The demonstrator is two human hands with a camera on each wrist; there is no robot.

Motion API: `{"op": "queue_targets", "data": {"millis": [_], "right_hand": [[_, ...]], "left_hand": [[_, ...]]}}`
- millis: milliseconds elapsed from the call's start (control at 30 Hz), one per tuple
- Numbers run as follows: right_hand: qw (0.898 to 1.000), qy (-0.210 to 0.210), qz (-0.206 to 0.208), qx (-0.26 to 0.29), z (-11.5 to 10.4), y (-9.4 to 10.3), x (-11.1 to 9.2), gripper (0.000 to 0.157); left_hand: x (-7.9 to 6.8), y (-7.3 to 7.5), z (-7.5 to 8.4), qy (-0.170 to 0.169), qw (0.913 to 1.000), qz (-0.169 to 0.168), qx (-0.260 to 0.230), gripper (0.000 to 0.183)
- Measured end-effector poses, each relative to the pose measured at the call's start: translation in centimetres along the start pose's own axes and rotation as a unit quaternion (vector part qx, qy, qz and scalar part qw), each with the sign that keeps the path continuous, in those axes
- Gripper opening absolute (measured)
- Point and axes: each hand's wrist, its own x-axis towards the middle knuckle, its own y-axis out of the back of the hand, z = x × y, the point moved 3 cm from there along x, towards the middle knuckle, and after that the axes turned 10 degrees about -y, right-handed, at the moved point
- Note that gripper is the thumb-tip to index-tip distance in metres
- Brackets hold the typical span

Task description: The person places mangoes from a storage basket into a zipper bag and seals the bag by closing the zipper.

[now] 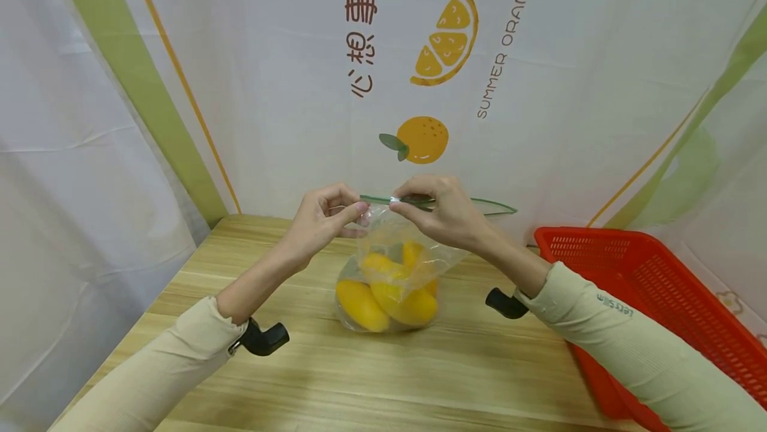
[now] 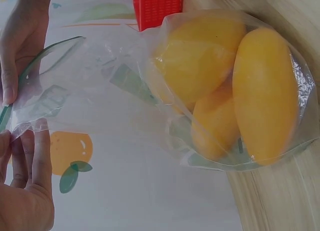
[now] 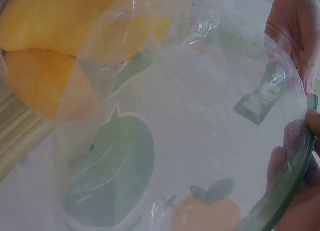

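A clear slider bag (image 1: 383, 222) with a green zip edge stands on the table, held up by its mouth. Yellow mangoes (image 1: 362, 305) fill its bottom; several show through the plastic in the left wrist view. My left hand (image 1: 323, 219) pinches the left end of the zip edge between thumb and fingers. Close beside it, my right hand (image 1: 443, 212) pinches the white slider (image 1: 394, 200) on the edge. To the right of that hand the green edge (image 1: 494, 204) bows apart into a gap. Green prints (image 3: 112, 171) mark the bag's side in the right wrist view.
A red perforated plastic basket (image 1: 599, 239) stands at the table's right side, partly behind my right forearm. The wooden table (image 1: 335, 379) ends at the back against a white curtain (image 1: 287, 86) with orange prints. Black wrist mounts (image 1: 260, 339) stick out below my sleeves.
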Motion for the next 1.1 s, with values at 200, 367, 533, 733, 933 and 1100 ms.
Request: {"op": "queue_targets", "data": {"millis": [200, 367, 533, 733, 933, 1100], "right_hand": [[1.0, 0.007, 0.0, -0.008, -0.18, 0.1, 0.12, 0.004], [1.0, 0.009, 0.0, -0.008, -0.21, 0.1, 0.2, 0.004], [1.0, 0.008, 0.0, -0.008, -0.26, 0.18, 0.16, 0.004], [1.0, 0.005, -0.003, -0.011, -0.35, 0.17, 0.02, 0.004], [1.0, 0.003, -0.002, -0.008, -0.47, 0.19, -0.04, 0.004], [1.0, 0.003, -0.002, -0.009, -0.49, 0.13, -0.05, 0.004]], "left_hand": [[0.0, 0.12, 0.16, -0.002, 1.0, 0.003, 0.002, 0.01], [-0.01, 0.23, 0.3, -0.005, 1.0, 0.004, 0.007, 0.01], [-0.01, 0.24, 0.35, 0.001, 0.9999, 0.003, 0.01, 0.011], [-0.15, 0.21, 0.29, 0.005, 1.0, 0.001, 0.008, 0.011], [-0.18, 0.22, 0.36, -0.002, 1.0, -0.002, 0.007, 0.01], [-0.28, 0.33, 0.33, 0.004, 1.0, -0.001, 0.006, 0.01]]}}
